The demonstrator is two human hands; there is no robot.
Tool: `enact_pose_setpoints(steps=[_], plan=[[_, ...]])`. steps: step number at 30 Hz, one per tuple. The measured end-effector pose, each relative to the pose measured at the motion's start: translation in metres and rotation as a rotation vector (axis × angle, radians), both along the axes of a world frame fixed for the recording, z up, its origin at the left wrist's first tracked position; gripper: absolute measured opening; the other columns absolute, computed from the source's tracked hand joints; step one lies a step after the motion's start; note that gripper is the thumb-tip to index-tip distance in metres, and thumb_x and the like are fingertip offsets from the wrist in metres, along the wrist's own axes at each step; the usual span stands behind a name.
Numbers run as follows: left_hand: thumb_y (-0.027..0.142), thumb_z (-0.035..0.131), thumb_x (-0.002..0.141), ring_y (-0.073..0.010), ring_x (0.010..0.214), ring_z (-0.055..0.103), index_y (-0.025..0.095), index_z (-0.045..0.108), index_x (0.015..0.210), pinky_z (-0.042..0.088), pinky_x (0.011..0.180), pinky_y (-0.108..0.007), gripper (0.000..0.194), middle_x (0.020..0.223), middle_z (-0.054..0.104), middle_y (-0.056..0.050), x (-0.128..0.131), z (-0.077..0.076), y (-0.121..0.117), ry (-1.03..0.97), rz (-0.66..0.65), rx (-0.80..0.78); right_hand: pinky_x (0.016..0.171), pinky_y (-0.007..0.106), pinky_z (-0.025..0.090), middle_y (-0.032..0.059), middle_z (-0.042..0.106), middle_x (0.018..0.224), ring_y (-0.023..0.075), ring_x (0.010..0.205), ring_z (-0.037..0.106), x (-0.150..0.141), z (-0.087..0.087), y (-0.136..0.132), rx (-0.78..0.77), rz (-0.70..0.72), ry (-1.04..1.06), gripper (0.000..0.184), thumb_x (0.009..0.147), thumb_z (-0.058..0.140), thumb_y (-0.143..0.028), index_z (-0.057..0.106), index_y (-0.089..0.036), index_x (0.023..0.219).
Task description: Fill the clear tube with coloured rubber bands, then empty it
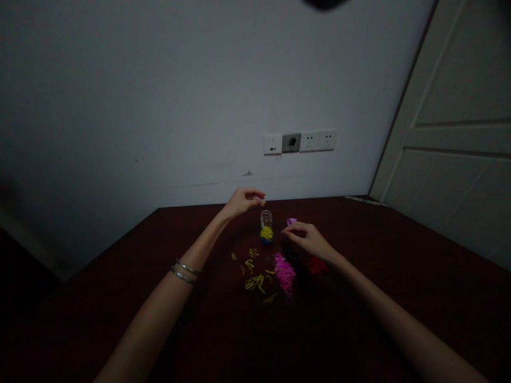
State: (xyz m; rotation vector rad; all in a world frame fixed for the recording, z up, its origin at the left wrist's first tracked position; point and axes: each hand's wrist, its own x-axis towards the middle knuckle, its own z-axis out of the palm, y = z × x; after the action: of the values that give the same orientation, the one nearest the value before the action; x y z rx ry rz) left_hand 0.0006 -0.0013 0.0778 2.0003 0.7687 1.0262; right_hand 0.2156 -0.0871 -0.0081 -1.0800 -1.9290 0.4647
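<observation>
The left hand (240,202) is hovering just above and slightly left of a small clear glass jar (266,226), its thumb and forefinger pinching together on a tiny yellow rubber band (263,202) (the band is showing only as a speck of colour at the fingertips). The jar is standing upright on the dark reddish-brown wooden table (399,276), its lower part holding yellow bands over something blue. The right hand (309,239) is resting low, just right of the jar, fingers curled toward each other; whether they are gripping anything cannot be told in the dim light. A small pink piece (291,221) is lying just beyond that hand. Loose yellow rubber bands (254,274) are lying scattered on the table nearer the person, beside a heap of pink rubber bands (285,273) and a red heap (317,264) partly under the right wrist. Two thin silver bangles (184,271) are circling the left forearm.
</observation>
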Motion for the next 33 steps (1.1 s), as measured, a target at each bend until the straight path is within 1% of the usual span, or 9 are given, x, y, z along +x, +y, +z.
enact_pose_setpoints(steps=[3,6,9,13,17,22,28,33], plan=[[0.006,0.059,0.069,-0.0111,0.067,0.062,0.007,0.061,0.089,0.049,0.071,-0.029,0.02,0.073,0.065,-0.006,0.002,0.001,0.0,0.008,-0.018,0.015,0.073,0.03,0.045,0.0062,0.068,0.085,0.018,0.08,0.06,0.0,0.0,0.0,-0.005,0.001,0.003,0.021,0.079,0.051,-0.027,0.068,-0.016,0.081],[0.006,0.058,0.07,-0.0107,0.065,0.062,0.007,0.058,0.097,0.048,0.069,-0.027,0.028,0.073,0.065,-0.005,0.003,-0.001,0.001,0.018,-0.024,0.042,0.072,0.03,0.045,0.0062,0.068,0.084,0.0179,0.08,0.06,-0.001,0.001,-0.001,-0.011,0.001,0.004,0.021,0.079,0.051,-0.027,0.068,-0.016,0.081],[0.007,0.058,0.071,-0.0109,0.066,0.061,0.007,0.056,0.104,0.048,0.068,-0.026,0.033,0.073,0.065,-0.006,0.004,-0.002,0.001,0.059,-0.004,0.108,0.072,0.03,0.046,0.0062,0.068,0.083,0.0179,0.079,0.061,-0.001,0.003,-0.003,-0.019,0.004,0.003,0.021,0.079,0.051,-0.027,0.068,-0.016,0.081],[0.009,0.059,0.071,-0.0115,0.069,0.06,0.008,0.058,0.104,0.047,0.067,-0.025,0.033,0.076,0.066,-0.007,0.008,-0.003,-0.001,0.148,0.054,0.206,0.074,0.031,0.045,0.0062,0.068,0.084,0.0182,0.08,0.061,-0.001,0.001,-0.001,-0.02,0.009,0.003,0.02,0.079,0.052,-0.027,0.068,-0.016,0.081],[0.008,0.058,0.07,-0.0117,0.069,0.06,0.008,0.059,0.102,0.046,0.065,-0.024,0.032,0.078,0.067,-0.007,0.012,-0.004,-0.002,0.194,0.092,0.254,0.074,0.03,0.046,0.0057,0.068,0.084,0.0176,0.079,0.061,0.0,-0.002,0.0,-0.023,0.015,0.012,0.02,0.079,0.052,-0.027,0.068,-0.017,0.081],[0.007,0.057,0.071,-0.0107,0.068,0.059,0.008,0.06,0.1,0.046,0.064,-0.023,0.03,0.077,0.067,-0.006,0.015,-0.009,-0.001,0.205,0.078,0.224,0.072,0.03,0.046,0.0057,0.068,0.083,0.0173,0.078,0.061,-0.002,0.001,-0.003,-0.04,0.006,0.016,0.019,0.078,0.052,-0.026,0.068,-0.017,0.081],[0.005,0.057,0.069,-0.0102,0.067,0.058,0.007,0.06,0.102,0.046,0.066,-0.024,0.034,0.078,0.066,-0.007,0.016,-0.013,-0.001,0.22,0.064,0.195,0.072,0.03,0.046,0.0051,0.068,0.082,0.0173,0.078,0.06,-0.004,0.004,-0.005,-0.036,0.013,0.022,0.019,0.077,0.051,-0.027,0.068,-0.018,0.08],[0.008,0.057,0.067,-0.0118,0.067,0.058,0.007,0.065,0.093,0.046,0.065,-0.025,0.027,0.077,0.067,-0.006,0.016,-0.014,0.0,0.263,0.071,0.179,0.072,0.031,0.046,0.0056,0.068,0.082,0.0177,0.078,0.06,-0.003,0.002,-0.003,-0.031,0.019,0.013,0.02,0.077,0.051,-0.027,0.068,-0.016,0.081]])
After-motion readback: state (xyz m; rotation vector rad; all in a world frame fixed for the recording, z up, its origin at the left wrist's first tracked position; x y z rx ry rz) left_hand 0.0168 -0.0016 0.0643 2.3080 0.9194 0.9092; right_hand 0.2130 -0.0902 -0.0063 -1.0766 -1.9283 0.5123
